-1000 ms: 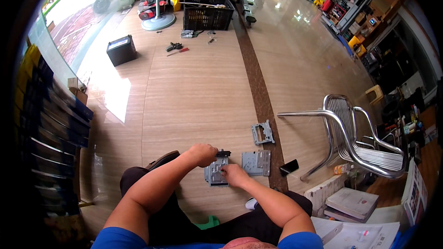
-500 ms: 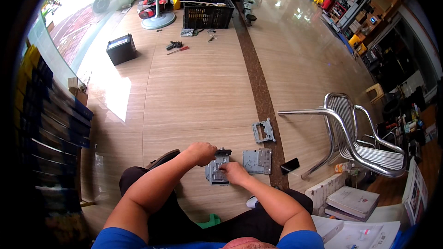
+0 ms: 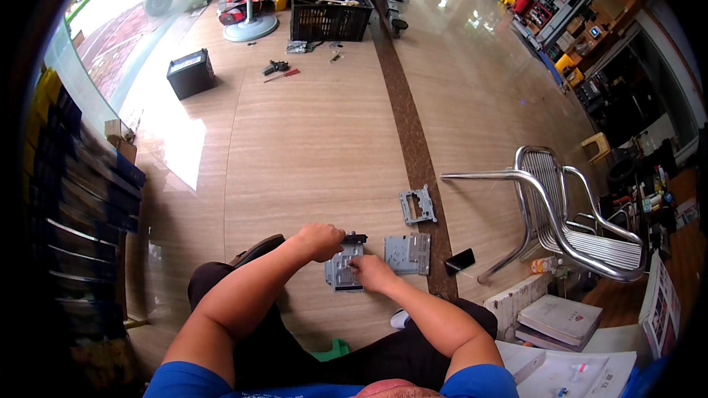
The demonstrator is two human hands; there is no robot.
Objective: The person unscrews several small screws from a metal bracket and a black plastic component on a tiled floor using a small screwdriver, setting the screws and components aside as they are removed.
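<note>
A silver-grey metal device chassis (image 3: 341,278) lies on the floor between my knees, with a dark strip (image 3: 356,238) along its far edge. My left hand (image 3: 321,242) is closed in a fist over its far left corner, beside that strip; what it grips is hidden. On top of the chassis my right hand (image 3: 373,273) rests with its fingers bunched together, and whatever is between them is too small to make out. A flat grey metal cover plate (image 3: 402,254) lies just right of the chassis. Farther up sits a grey metal bracket frame (image 3: 408,208).
A black phone (image 3: 460,262) lies right of the plate, near a tipped chrome chair (image 3: 542,199). Books (image 3: 560,317) are stacked at lower right. Farther off are a black car battery (image 3: 190,74), a red-handled screwdriver (image 3: 282,75), a fan base (image 3: 251,29) and a black crate (image 3: 332,22).
The whole view has shifted slightly. Both hands keep nearly the same places on the chassis, and nothing has visibly been picked up or put down.
</note>
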